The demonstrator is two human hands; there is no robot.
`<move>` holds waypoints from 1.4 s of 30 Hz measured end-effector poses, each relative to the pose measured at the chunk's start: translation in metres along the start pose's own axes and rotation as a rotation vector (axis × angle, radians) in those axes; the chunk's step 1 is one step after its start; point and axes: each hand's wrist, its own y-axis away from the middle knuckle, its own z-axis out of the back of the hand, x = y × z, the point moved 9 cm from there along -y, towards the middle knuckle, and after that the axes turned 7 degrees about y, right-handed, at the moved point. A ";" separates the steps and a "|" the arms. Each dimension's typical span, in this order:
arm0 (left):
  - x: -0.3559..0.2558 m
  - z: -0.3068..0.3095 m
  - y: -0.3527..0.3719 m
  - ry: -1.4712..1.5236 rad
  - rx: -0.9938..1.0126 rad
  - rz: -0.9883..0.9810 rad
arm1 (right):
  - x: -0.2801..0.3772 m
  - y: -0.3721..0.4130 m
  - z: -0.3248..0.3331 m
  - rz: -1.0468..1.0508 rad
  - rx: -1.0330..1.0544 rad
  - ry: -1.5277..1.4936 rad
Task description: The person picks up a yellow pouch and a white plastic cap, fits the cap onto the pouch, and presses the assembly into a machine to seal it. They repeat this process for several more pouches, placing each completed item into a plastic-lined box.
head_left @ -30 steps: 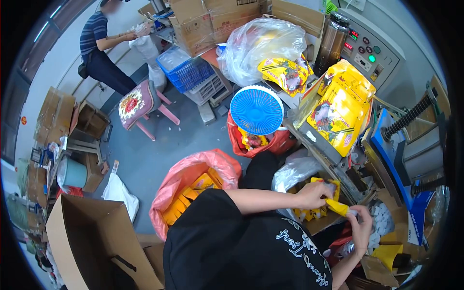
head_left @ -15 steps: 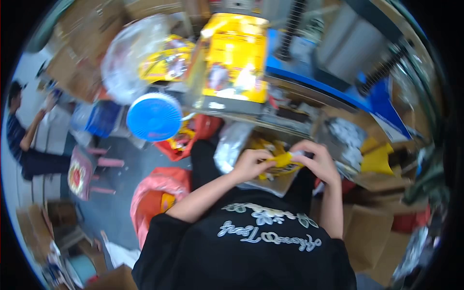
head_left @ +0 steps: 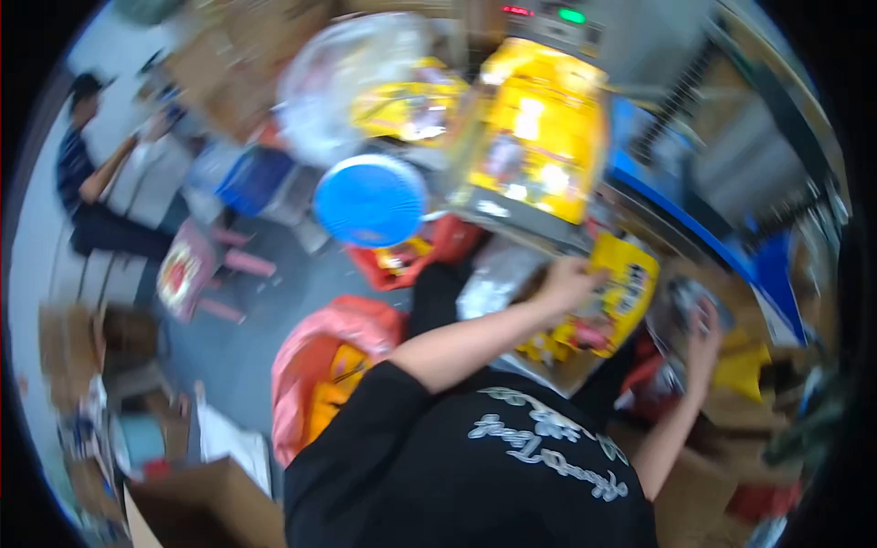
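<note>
My left hand [head_left: 571,285] is closed on the edge of a yellow printed plastic bag [head_left: 635,279], which hangs spread out over an open cardboard box [head_left: 577,373]. More yellow bags [head_left: 541,349] lie inside that box. Off to the right, my right hand [head_left: 702,336] reaches to a box of small grey-white packets [head_left: 681,297]. Its fingers touch or hover over the packets; blur hides whether they grip one.
A flat machine carrying yellow bags [head_left: 539,128] stands ahead, beside a blue-edged frame [head_left: 671,205]. Left of it are a blue round fan [head_left: 370,201], a red-lined bin [head_left: 393,320] and a pink stool [head_left: 187,269]. A person [head_left: 96,183] sits at far left.
My right hand has let go of the yellow bag and moved right to the grey-white packets. My left hand keeps the bag, now raised and spread out. The view has turned.
</note>
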 end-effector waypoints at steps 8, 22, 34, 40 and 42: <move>-0.013 0.006 -0.024 -0.213 0.058 -0.199 | 0.036 -0.014 -0.037 0.297 0.037 0.401; -0.101 0.112 0.038 -1.024 -0.378 -0.877 | -0.046 -0.007 -0.034 0.010 0.094 -0.445; 0.000 0.017 0.058 -0.515 0.182 -0.356 | 0.160 0.039 -0.037 0.207 0.466 -0.319; 0.019 0.028 0.059 -0.587 0.210 -0.439 | 0.150 0.045 -0.055 0.104 0.468 -0.450; 0.004 0.030 0.061 -0.654 0.138 -0.510 | 0.158 0.043 -0.039 0.189 0.410 -0.296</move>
